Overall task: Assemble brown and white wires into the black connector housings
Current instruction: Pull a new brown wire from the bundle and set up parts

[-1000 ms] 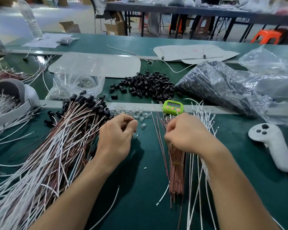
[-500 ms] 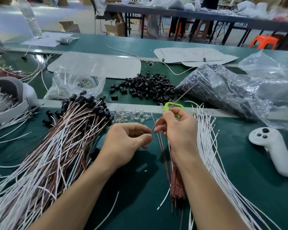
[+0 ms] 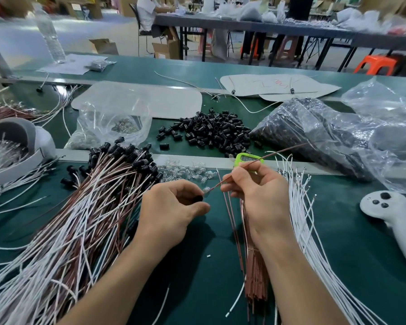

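Left hand [image 3: 171,207], fingers curled, pinches one black connector housing [image 3: 199,198] over the green bench [image 3: 197,277], near centre. Right hand [image 3: 260,195] pinches a brown wire [image 3: 267,156], its tip just beside the housing and its length slanting far-right. Loose housings [image 3: 209,132] are heaped farther off; white wires [image 3: 300,219] lie to the right.

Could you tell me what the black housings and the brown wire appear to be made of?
Loose black housings: likely moulded plastic, glossy, with highlights on their rims. Brown wire pinched by the right hand: probably plastic-insulated, with a smooth, bending sheath; a metal core cannot be seen.
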The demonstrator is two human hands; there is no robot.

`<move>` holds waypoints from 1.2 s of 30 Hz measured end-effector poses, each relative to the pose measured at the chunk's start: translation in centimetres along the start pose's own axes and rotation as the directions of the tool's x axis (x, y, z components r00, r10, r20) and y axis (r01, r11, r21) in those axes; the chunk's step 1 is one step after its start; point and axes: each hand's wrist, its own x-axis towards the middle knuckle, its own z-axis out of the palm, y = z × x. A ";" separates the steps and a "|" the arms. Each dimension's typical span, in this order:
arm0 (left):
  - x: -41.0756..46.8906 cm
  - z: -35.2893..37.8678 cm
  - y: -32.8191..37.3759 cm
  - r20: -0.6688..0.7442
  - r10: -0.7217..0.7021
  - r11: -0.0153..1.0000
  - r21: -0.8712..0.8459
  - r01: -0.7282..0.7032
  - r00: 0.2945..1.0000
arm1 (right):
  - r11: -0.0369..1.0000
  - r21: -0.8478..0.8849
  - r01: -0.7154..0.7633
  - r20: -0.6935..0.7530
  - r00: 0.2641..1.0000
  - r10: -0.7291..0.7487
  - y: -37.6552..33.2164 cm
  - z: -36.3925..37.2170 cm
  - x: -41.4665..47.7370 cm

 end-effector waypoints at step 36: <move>-0.6 0.2 0.4 -0.032 0.055 0.994 -0.097 -0.058 0.998 | 0.987 0.057 -0.153 0.046 0.987 0.151 -0.3 0.0 -0.8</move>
